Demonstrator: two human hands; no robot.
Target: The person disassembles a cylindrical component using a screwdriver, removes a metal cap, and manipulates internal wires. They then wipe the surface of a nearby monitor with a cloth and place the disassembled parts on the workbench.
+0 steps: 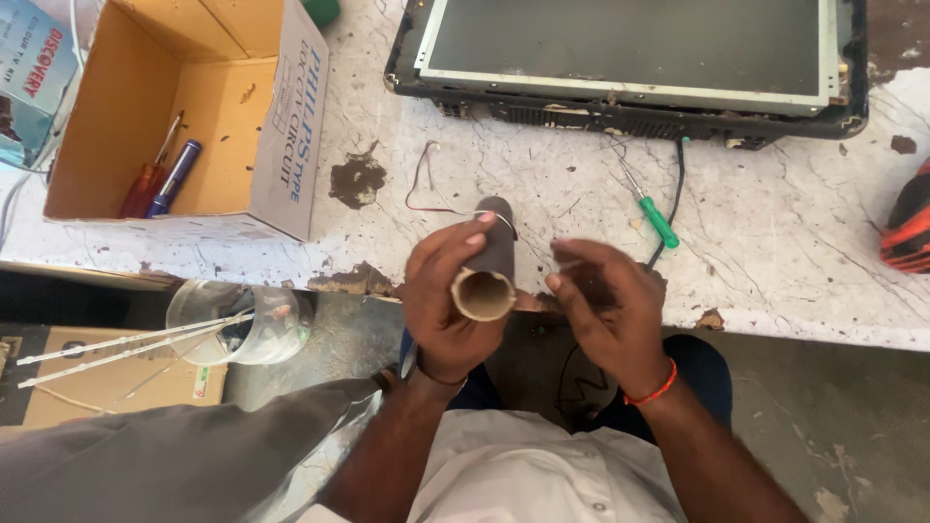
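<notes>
My left hand (pixel 441 295) grips a dark cardboard tube (pixel 487 276), its hollow tan end facing me. Thin white wire runs from the tube's far end to a red and white wire (pixel 426 184) lying on the marble table (pixel 775 252). My right hand (pixel 605 305) hovers just right of the tube, fingers curled and slightly blurred, pinching what may be a thin wire; I cannot tell if it holds anything. A red thread circles my right wrist.
A dismantled flat screen panel (pixel 630 58) lies at the back. A green-handled screwdriver (pixel 654 218) rests beside a black cable. An open cardboard box (pixel 184 116) at left holds two screwdrivers. A clear jar (pixel 242 324) with thin white strips stands below the table edge.
</notes>
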